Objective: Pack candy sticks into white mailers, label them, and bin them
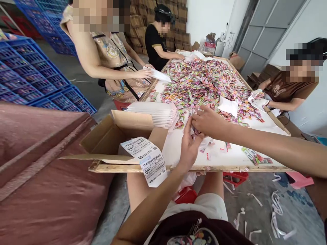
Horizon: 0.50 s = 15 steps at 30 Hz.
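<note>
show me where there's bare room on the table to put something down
Bare white table shows between the box and the left hand, and between the right forearm, the packet pile and the right wooden rim. It is crowded in the middle, where the pile spreads, around the right hand, and beside the box, where envelopes are stacked.

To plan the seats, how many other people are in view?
3: a person in patterned clothes, near left; one in black, far left; one in brown, right.
</note>
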Available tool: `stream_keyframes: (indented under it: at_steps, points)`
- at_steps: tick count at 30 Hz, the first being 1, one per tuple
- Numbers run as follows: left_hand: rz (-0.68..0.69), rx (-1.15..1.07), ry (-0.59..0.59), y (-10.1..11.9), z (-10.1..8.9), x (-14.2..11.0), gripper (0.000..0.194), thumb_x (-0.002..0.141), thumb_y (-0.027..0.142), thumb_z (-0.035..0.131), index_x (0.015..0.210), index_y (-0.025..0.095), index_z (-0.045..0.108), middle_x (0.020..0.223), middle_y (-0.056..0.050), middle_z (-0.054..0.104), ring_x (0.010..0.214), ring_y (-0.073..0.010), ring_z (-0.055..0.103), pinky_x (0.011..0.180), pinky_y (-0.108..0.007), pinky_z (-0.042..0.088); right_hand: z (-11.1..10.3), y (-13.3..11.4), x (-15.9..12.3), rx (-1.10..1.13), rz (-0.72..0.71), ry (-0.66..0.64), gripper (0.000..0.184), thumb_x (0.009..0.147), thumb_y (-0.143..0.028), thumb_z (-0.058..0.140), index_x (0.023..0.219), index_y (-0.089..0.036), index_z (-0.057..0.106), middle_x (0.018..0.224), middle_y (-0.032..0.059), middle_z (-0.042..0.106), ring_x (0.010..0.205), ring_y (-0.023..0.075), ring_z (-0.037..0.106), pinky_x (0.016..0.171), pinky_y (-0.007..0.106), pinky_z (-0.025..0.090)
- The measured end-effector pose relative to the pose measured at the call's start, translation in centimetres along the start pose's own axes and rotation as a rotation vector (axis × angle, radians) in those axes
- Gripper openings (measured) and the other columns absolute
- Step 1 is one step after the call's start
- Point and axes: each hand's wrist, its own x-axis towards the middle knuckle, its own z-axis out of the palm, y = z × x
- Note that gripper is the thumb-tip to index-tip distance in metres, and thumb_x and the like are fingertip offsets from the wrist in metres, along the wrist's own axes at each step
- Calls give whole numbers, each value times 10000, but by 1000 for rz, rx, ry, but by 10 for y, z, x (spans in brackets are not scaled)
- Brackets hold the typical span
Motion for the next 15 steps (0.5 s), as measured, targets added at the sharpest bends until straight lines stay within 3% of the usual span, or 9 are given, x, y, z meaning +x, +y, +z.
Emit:
stream_keyframes:
  at_steps: [3, 6, 8, 11, 13, 15]
  points:
    - [2, -25, 62, -9, -17, 7, 681, 838, 415, 659, 1460, 261, 429, 1577, -82, 402, 1465, -311, 327, 1181, -453, 308, 21, 10, -4, 229, 32, 352, 368, 868, -338, 663, 1201, -187, 624, 1304, 130, 581, 1281, 323, 462, 1108, 524, 260]
    - [-23, -58, 74, -6, -33, 12, 638, 837, 366, 658, 1436, 254, 468, 1498, -84, 516, 1431, -294, 395, 1172, -450, 320, 47, 17, -18, 563, 223, 582, 657, 883, -504, 611, 1438, -222, 400, 1469, 155, 426, 1344, 325, 402, 1079, 515, 324]
    - [-41, -65, 67, -2, -39, 14, 635, 825, 348, 668, 1424, 235, 488, 1461, -93, 557, 1394, -298, 451, 1146, -451, 359, 66, 17, -26, 777, 323, 593, 711, 886, -524, 592, 1467, -210, 327, 1429, 173, 463, 1255, 305, 497, 998, 464, 413]
    - [-63, 6, 55, 2, -45, 17, 621, 829, 343, 658, 1415, 208, 505, 1425, -107, 591, 1316, -306, 537, 1081, -453, 435, 83, 14, -34, 914, 413, 450, 538, 881, -441, 607, 1324, -169, 469, 1208, 147, 624, 1003, 267, 622, 865, 390, 468]
    - [-52, 124, 45, 4, -45, 20, 589, 830, 335, 648, 1392, 196, 539, 1401, -109, 612, 1314, -305, 537, 1071, -447, 443, 82, 14, -37, 903, 477, 423, 350, 874, -349, 609, 1165, -160, 566, 1053, 106, 676, 882, 235, 631, 816, 348, 462]
    - [-18, 264, 20, 6, -44, 23, 547, 819, 318, 648, 1348, 191, 590, 1378, -105, 631, 1331, -298, 520, 1088, -433, 425, 75, 13, -36, 887, 537, 477, 272, 860, -287, 615, 1100, -164, 593, 976, 76, 684, 821, 207, 622, 781, 312, 451]
